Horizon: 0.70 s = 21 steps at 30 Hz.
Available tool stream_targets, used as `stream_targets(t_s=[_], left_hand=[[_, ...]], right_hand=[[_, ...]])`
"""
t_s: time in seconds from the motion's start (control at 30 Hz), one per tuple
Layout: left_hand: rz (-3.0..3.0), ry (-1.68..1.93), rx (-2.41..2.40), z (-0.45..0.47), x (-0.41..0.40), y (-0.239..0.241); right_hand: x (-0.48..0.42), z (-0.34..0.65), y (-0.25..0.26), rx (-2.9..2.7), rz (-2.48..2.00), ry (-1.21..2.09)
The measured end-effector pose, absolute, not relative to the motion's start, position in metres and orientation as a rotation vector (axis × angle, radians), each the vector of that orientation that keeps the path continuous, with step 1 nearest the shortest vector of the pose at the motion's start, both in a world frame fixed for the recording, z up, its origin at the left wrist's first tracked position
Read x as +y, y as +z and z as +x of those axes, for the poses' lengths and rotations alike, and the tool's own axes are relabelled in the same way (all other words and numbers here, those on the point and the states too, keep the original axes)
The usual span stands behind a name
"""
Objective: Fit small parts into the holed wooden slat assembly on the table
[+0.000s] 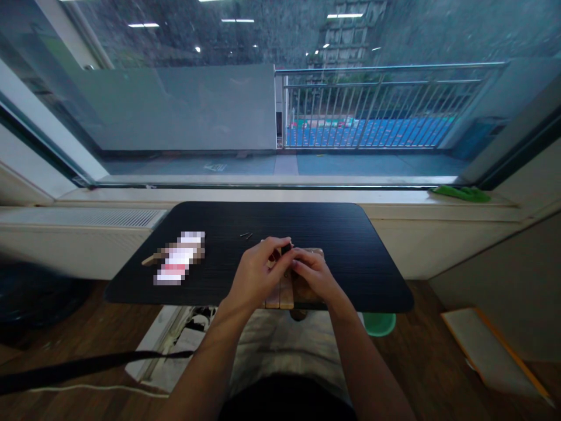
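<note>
My left hand [258, 266] is closed in a pinch, with a small dark piece [286, 248] between thumb and index finger. A bit of dark red [274, 255] shows under its fingers. Up against it is my right hand [316, 273], fingers bent together at the same spot. What they grip is hidden. Below both hands, at the table's front edge, lies a wooden block with pale strips [279, 295] and a browner section, mostly covered by the hands. Just beyond the left hand lie a few thin metal nails or screws [246, 235].
The black table [342, 234] stands against the window sill. At its left lies a blurred-out white and pink item [179, 257] beside a wooden stick-like handle [151, 259]. A green basin [380, 324] sits under the right side. A green cloth [462, 193] rests on the sill.
</note>
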<state>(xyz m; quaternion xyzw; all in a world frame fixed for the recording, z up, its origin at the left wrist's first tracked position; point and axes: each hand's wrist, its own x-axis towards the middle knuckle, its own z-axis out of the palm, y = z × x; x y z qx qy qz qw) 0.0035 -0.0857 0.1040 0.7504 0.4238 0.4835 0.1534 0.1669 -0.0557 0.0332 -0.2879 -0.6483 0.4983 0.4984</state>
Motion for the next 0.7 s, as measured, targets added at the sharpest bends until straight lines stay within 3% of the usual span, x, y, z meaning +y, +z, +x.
stream_targets(t_s=[0.7], left_hand=[[2.130, 1.468, 1.188, 0.0039, -0.0841, 0.1013]], right_hand=[[-0.0557, 0.1673, 0.0341, -1.579, -0.700, 1.196]])
